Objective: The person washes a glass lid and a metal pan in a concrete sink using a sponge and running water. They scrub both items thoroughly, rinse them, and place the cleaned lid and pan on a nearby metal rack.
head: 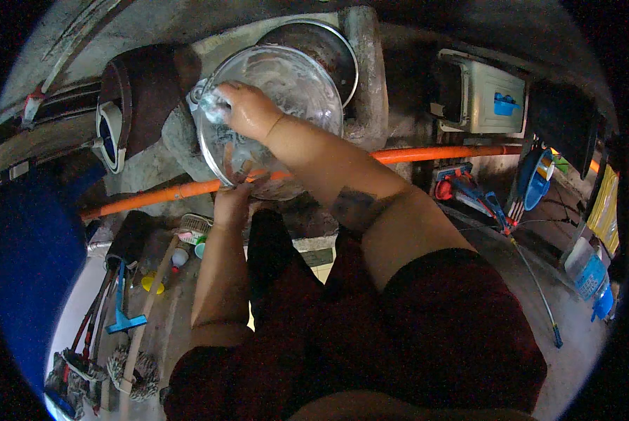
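A large round glass lid (pixel 293 79) with a shiny metal rim is tilted in front of me, its surface streaked with whitish suds. My right hand (pixel 249 110) grips a pale turquoise, foamy scrubbing pad (pixel 215 108) against the lid's upper left rim. At the lower left edge, my left hand (pixel 234 192) holds the lid by its rim, and some of its fingers look blurred by the glass. Behind the lid, partly covered by it, lies a second round dark piece with a metal rim (pixel 331 50), perhaps another lid or a pan.
An orange pipe (pixel 440 153) crosses below the lid. Left of it stands a dark rounded container (pixel 149 94). Mop heads (pixel 133 371) and a blue squeegee (pixel 125 321) are at lower left. To the right are a white plastic bin (pixel 496 94) and a blue basin (pixel 535 181).
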`<state>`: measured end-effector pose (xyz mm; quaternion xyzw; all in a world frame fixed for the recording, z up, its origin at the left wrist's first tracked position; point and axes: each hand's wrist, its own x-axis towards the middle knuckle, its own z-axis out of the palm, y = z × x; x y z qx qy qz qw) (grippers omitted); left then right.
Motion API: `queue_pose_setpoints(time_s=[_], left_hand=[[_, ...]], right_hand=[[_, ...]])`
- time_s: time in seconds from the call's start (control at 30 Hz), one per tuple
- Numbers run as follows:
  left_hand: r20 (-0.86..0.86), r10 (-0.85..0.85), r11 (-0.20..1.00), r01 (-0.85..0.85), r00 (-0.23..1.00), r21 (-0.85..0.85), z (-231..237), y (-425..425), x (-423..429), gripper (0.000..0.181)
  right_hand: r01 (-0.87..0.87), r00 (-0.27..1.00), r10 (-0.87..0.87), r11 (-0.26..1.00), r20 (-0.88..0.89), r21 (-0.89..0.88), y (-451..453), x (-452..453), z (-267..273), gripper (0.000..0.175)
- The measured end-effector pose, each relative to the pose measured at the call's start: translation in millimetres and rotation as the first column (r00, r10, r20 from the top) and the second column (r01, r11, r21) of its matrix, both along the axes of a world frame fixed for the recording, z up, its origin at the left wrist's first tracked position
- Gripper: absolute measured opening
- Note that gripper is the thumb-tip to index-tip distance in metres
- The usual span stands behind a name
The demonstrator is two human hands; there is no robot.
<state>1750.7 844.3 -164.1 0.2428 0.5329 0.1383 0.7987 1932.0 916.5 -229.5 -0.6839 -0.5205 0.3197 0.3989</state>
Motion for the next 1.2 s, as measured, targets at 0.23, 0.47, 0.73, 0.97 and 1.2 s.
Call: queue_pose_setpoints(time_s=[0.23,0.47,0.73,0.97,1.2], left_hand=[[0.03,0.224,0.974,-0.223,0.974,-0.033,-21.7,1.2,-29.5,0.085],[-0.015,0.279,0.957,-0.28,0.96,-0.08,-73.6,2.5,-33.8,0.068],[0.043,0.311,0.941,-0.314,0.949,0.127,-34.3,1.6,-8.9,0.081],[0.005,0.265,0.96,-0.264,0.964,0.09,5.8,-10.4,2.0,0.09],[0.073,-0.136,0.986,0.127,0.988,0.109,10.5,-8.9,-13.5,0.085]], right_hand=[[0.144,0.803,0.026,0.961,0.596,-0.236,-47.9,117.6,-51.8,0.034],[-0.032,0.935,0.24,0.788,0.261,-0.614,-177.3,5.2,-8.4,0.045],[-0.042,0.847,0.212,0.941,0.488,-0.335,-199.0,19.8,-29.7,0.046],[0.739,0.62,-0.767,0.499,0.167,-0.453,-153.8,117.5,-85.0,0.036],[0.695,0.698,-0.71,0.641,0.091,-0.327,-72.3,135.5,-68.6,0.042]])
